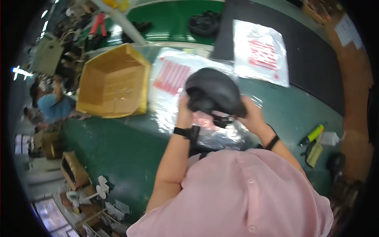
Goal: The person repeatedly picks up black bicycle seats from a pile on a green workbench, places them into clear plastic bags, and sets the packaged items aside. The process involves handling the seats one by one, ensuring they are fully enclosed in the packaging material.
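Between my two hands is a black, rounded, helmet-like thing (215, 89), held up over the table and slightly blurred. My left hand (184, 112) is closed on its left side, and my right hand (252, 113) grips its lower right edge. A small dark part (222, 121) hangs at its underside. Below and behind it lies a shiny plastic bag (171, 77) with red print, partly covered by the black thing and my hands. Another silvery plastic bag (260, 53) with red print lies flat, farther off to the right.
A yellow-edged open carton (114, 85) stands to the left. Far off, more black rounded items (204, 23) sit on a green surface. A yellow-green tool (314, 134) lies on the green table (292, 106) at right. Far left is a person in blue (55, 106).
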{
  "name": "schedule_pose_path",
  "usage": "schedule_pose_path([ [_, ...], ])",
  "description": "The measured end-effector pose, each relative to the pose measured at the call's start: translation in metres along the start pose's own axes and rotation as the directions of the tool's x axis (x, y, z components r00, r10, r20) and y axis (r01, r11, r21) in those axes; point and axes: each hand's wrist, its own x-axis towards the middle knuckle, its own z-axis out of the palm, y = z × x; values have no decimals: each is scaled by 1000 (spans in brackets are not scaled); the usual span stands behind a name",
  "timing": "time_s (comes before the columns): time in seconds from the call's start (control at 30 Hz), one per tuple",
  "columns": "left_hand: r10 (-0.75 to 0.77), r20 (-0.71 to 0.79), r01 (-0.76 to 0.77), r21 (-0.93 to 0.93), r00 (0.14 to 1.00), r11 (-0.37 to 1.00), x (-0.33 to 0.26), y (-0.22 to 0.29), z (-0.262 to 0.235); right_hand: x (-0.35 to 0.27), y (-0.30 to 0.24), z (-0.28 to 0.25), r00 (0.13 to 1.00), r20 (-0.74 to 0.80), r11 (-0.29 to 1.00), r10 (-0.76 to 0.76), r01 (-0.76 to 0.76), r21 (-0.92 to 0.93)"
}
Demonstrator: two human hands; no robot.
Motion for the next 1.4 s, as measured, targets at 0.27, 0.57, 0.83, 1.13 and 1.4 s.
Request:
schedule_pose_path([
  [0.27,-62,152,-1,385,986,923,-7,76,46,-3,15,11,922,250,931,296,-219,-293],
  [0.57,32,860,-635,350,509,688,-85,52,125,-8,-22,-6,625,394,286,674,-712,641],
  [0.83,-67,883,-482,315,464,817,-60,23,197,-4,91,-11,619,107,387,778,-607,694],
  [1.13,148,568,-560,672,810,485,62,-23,52,106,156,-214,633,-355,600,688,-222,769],
  [1.4,-154,48,-34,996,987,87,111,-21,-67,353,264,-108,889,-285,915,359,-274,297],
])
